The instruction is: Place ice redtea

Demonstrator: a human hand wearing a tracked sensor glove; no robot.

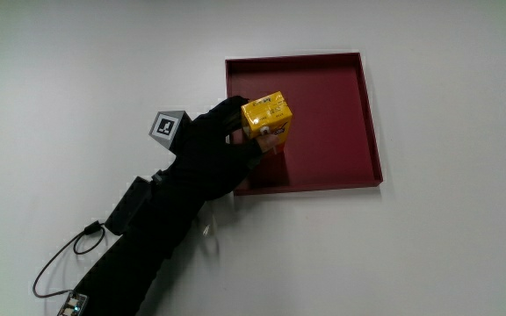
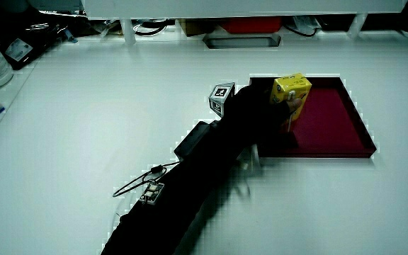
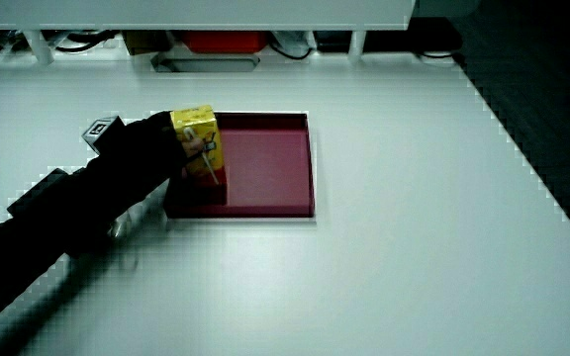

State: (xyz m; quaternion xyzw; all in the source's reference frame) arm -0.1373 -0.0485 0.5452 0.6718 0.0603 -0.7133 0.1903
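The grip of the hand [image 1: 213, 149] is closing around the ice redtea carton [image 1: 267, 119], a yellow drink box, with the fingers wrapping its side nearest the forearm; in a side view the carton [image 3: 199, 146] is standing upright with a straw lying down its face. The hand is reaching in over the edge of the red tray [image 1: 358, 105], and the carton is sitting within the tray's walls, close to the corner nearest the person. In both side views its base seems to be meeting the tray floor, though I cannot tell for certain whether it is resting there or hanging just above it. Judging from this, the task is nearing its end: the carton is already inside the tray, and what is remaining is letting go and drawing the hand clear without tipping the box. The tray is holding only this 1 carton; the rest of its floor is showing bare. The tray itself is lying flat on the white bench [image 1: 429, 254].
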